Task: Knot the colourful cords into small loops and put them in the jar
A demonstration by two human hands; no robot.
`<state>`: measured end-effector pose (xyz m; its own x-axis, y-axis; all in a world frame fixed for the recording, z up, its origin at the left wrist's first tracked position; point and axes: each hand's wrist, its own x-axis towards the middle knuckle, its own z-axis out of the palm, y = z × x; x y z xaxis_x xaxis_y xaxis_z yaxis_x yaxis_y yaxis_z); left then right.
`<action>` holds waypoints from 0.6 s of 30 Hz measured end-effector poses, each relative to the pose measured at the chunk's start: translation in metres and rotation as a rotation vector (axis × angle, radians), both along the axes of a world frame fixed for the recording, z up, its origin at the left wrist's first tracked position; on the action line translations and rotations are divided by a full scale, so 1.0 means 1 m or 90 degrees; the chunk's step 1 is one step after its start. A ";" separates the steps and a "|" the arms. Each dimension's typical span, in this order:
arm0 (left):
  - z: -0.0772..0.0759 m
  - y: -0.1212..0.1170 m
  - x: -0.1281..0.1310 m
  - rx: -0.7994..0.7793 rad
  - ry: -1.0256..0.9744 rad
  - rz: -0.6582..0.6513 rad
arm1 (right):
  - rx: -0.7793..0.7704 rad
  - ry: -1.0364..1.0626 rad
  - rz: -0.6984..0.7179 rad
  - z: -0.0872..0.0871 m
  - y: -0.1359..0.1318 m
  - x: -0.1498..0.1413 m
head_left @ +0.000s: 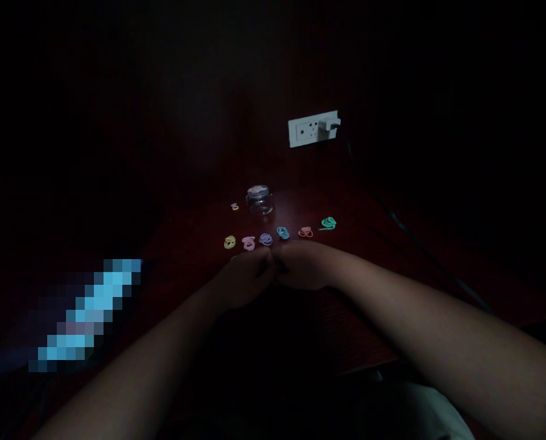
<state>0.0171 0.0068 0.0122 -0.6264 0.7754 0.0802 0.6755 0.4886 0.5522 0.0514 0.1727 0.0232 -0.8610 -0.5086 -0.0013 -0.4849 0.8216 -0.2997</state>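
My left hand (247, 278) and my right hand (303, 266) meet low over the dark red table, fingers curled together. What they pinch, if anything, is lost in shadow. Just beyond them is a row of small piles of coloured elastic bands: yellow (229, 242), pink (248, 243), purple (265, 239), blue (283, 233), orange (305, 232) and green (328, 223). Behind the row stands a clear lidded jar (260, 201). A couple of loose bands (234, 207) lie left of it.
A white wall socket (313, 129) with a plug (330, 124) in it sits at the back. A dark cable (401, 223) runs down the right side. At left glows a pixelated bright screen-like shape (92, 315). The surroundings are very dark.
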 end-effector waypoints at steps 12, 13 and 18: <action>-0.003 -0.002 -0.002 0.007 0.022 0.022 | -0.089 -0.047 -0.040 -0.006 0.003 -0.002; -0.002 -0.002 -0.002 0.008 0.024 0.021 | -0.087 -0.042 -0.042 -0.006 0.003 -0.003; -0.002 -0.003 -0.002 0.016 0.025 0.021 | -0.091 -0.025 -0.038 -0.008 0.003 -0.004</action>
